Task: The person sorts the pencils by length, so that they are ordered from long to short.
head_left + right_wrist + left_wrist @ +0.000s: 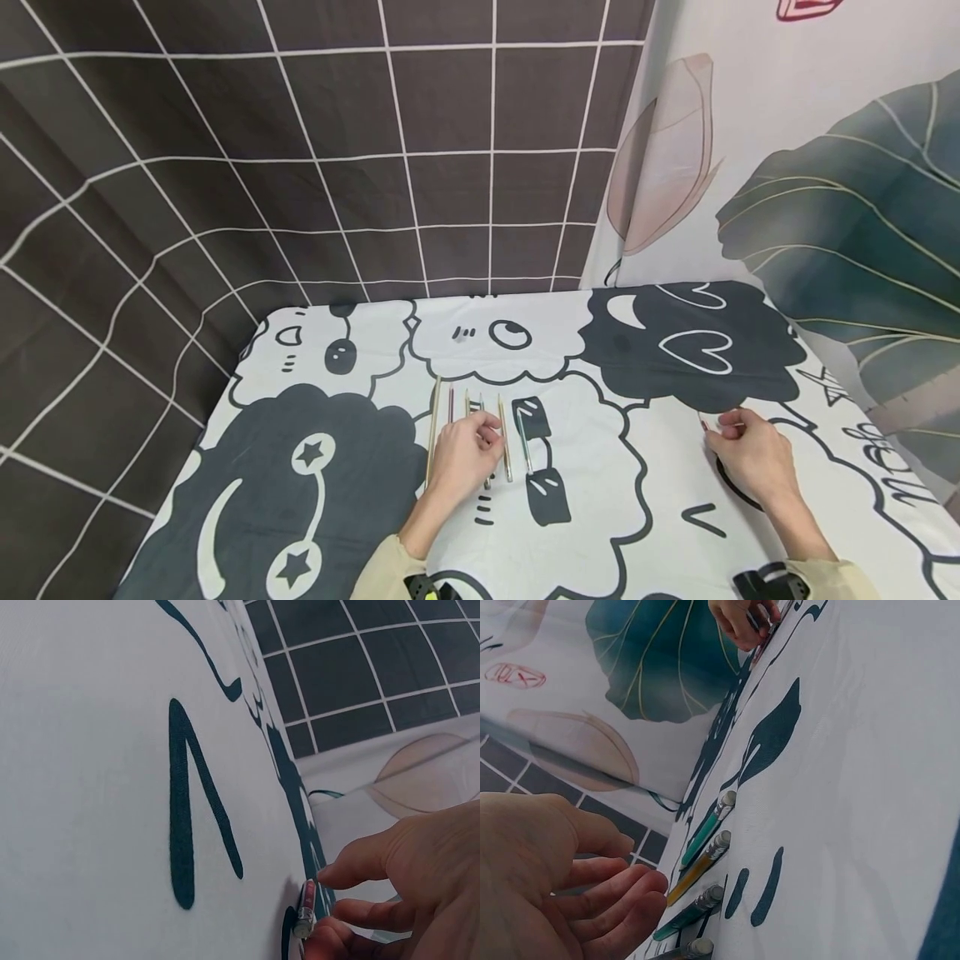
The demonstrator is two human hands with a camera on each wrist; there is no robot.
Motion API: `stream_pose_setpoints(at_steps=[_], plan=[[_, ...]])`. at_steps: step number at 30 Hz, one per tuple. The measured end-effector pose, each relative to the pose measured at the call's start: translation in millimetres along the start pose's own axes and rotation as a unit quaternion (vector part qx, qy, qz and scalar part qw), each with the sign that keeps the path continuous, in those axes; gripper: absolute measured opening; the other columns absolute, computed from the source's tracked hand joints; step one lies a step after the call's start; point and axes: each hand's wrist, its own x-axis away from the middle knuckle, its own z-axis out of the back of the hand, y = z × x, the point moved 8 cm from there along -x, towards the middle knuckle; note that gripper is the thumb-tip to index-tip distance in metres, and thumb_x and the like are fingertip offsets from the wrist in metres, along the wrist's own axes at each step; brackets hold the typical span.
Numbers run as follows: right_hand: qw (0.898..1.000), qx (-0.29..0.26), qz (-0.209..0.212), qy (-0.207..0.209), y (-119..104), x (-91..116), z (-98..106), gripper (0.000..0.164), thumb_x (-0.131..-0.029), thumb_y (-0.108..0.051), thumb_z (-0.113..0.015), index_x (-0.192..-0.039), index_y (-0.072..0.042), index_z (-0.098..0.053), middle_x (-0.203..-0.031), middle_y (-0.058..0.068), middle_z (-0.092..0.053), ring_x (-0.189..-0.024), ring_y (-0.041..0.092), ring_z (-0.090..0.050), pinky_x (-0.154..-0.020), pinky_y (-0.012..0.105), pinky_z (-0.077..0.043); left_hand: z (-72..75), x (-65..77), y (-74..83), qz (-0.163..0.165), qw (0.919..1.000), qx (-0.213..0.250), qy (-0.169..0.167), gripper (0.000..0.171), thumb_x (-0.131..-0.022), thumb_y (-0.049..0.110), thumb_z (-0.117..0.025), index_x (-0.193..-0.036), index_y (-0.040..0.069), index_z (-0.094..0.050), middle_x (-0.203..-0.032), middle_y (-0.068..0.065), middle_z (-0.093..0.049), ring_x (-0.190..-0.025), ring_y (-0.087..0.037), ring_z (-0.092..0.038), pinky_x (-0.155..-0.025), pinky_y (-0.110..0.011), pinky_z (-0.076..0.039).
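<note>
Several pencils lie side by side in a row on the patterned cloth, among them a long gold pencil, a yellow pencil and a green pencil. Over the middle of the row is my left hand, fingers loosely bent and nothing seen between them; it hides parts of some pencils. In the left wrist view, metal-banded eraser ends show beside the left fingers. Farther right, the fingertips of my right hand pinch a red pencil low at the cloth. Part of that pencil is covered.
A white cloth with dark cartoon shapes covers the table. A dark curtain with white grid lines hangs behind and at the left. At the right hangs a white curtain with a large leaf print.
</note>
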Motion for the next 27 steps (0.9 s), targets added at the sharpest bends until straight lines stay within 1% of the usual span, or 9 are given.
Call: stream_pose_setpoints(at_steps=[9, 17, 22, 27], plan=[[1.000, 0.008, 0.004, -0.007, 0.6, -2.5, -2.6, 0.025, -0.082, -0.006, -0.067, -0.100, 0.011, -0.062, -0.073, 0.009, -0.060, -0.062, 0.025, -0.052, -0.055, 0.035, -0.037, 0.0, 0.5, -1.1, 0.003, 1.0000, -0.001, -0.003, 0.012, -0.081, 0.003, -0.075, -0.092, 0.004, -0.072, -0.071, 0.006, -0.066, -0.061, -0.004, -0.061, -0.060, -0.024, -0.048], [1.000, 0.008, 0.010, -0.020, 0.1, -2.9, -4.8, 0.021, -0.083, -0.005, -0.068, -0.098, 0.009, -0.064, -0.070, 0.007, -0.057, -0.058, 0.023, -0.048, -0.051, 0.035, -0.035, 0.2, 0.3, -1.7, 0.004, 1.0000, -0.001, -0.003, 0.013, -0.081, 0.003, -0.075, -0.093, 0.004, -0.072, -0.072, 0.006, -0.067, -0.061, -0.004, -0.062, -0.059, -0.024, -0.048], [1.000, 0.013, 0.014, -0.021, -1.9, -2.3, -6.6, 0.019, -0.084, -0.003, -0.068, -0.096, 0.010, -0.065, -0.067, 0.006, -0.055, -0.055, 0.022, -0.048, -0.048, 0.035, -0.035, -0.5, 0.9, -3.0, 0.012, 0.9999, 0.001, -0.007, 0.013, -0.081, 0.004, -0.075, -0.094, 0.005, -0.072, -0.072, 0.006, -0.066, -0.061, -0.003, -0.061, -0.058, -0.024, -0.048], [0.999, 0.017, 0.007, -0.028, -2.3, -2.9, -7.7, 0.020, -0.082, -0.002, -0.067, -0.097, 0.011, -0.064, -0.067, 0.007, -0.056, -0.056, 0.023, -0.049, -0.049, 0.035, -0.035, -0.5, 1.3, -2.8, 0.013, 0.9999, 0.002, -0.008, 0.013, -0.081, 0.005, -0.075, -0.094, 0.005, -0.072, -0.072, 0.006, -0.066, -0.061, -0.003, -0.061, -0.058, -0.023, -0.048]])
